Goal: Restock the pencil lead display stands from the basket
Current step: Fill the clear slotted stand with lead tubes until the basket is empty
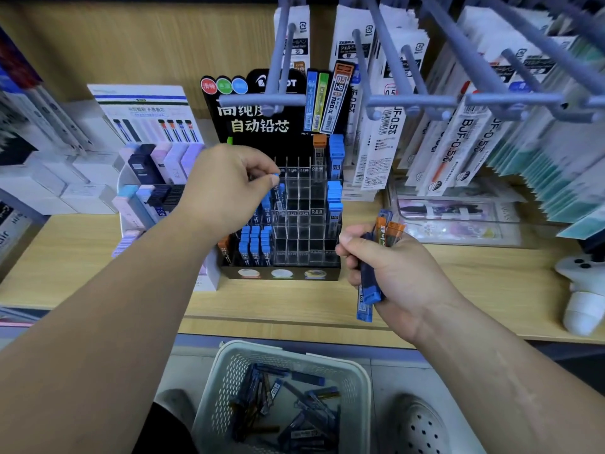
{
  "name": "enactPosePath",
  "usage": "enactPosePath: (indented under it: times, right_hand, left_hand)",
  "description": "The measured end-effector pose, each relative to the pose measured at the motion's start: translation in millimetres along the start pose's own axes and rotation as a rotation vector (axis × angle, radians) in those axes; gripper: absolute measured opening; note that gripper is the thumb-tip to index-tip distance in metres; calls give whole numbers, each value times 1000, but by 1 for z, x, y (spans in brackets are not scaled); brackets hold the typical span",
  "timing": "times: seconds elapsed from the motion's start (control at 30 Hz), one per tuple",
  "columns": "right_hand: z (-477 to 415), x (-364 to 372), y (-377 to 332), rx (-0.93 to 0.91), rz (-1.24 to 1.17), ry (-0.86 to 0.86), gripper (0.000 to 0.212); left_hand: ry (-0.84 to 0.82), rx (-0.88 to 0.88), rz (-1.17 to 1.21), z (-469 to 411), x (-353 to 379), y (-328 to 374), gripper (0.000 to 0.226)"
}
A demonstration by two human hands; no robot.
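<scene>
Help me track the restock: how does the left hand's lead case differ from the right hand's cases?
The left hand pinches one lead case upright at the display stand; the right hand grips a bundle of cases, tilted, off the stand. The single case shows a blue cap; the bundle mixes blue and orange caps. Both are slim pencil-lead cases.

Blue-capped lead cases (255, 245), black stand (281, 273), white basket (288, 355).
</scene>
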State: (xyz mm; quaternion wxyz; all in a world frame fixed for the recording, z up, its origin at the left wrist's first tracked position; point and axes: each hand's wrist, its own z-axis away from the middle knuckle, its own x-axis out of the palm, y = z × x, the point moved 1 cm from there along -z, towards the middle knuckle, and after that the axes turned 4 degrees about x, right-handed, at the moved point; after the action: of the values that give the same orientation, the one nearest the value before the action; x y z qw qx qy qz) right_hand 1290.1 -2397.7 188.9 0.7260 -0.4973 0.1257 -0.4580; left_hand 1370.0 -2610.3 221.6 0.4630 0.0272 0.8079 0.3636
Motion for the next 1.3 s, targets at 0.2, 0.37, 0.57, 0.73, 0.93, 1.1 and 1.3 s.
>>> enactPosePath:
  times: [0.2, 0.37, 0.57, 0.73, 0.93, 1.1, 1.3]
  right_hand:
    - [-1, 2, 0, 12, -52, -22, 6]
    - [-4, 5, 0, 83, -196, -39, 12]
    - [-2, 10, -5, 119, -282, -55, 15]
    - [-4, 15, -6, 119, -334, 13, 15]
    - [-3, 18, -4, 135, -310, 112, 36]
    - [-2, 21, 1, 118, -290, 110, 25]
    - [-1, 16, 4, 120, -218, 102, 25]
  left_hand:
    - [38, -12, -146, 2, 9, 7, 2]
    - [11, -14, -216, 3, 11, 10, 11]
    - [29, 25, -234, 7, 7, 12, 12]
    - [-24, 107, 91, 29, 9, 38, 14]
    - [-325, 365, 236, 72, 27, 59, 31]
    - [-206, 395, 230, 73, 28, 55, 19]
    - [-31, 252, 315, 67, 20, 48, 7]
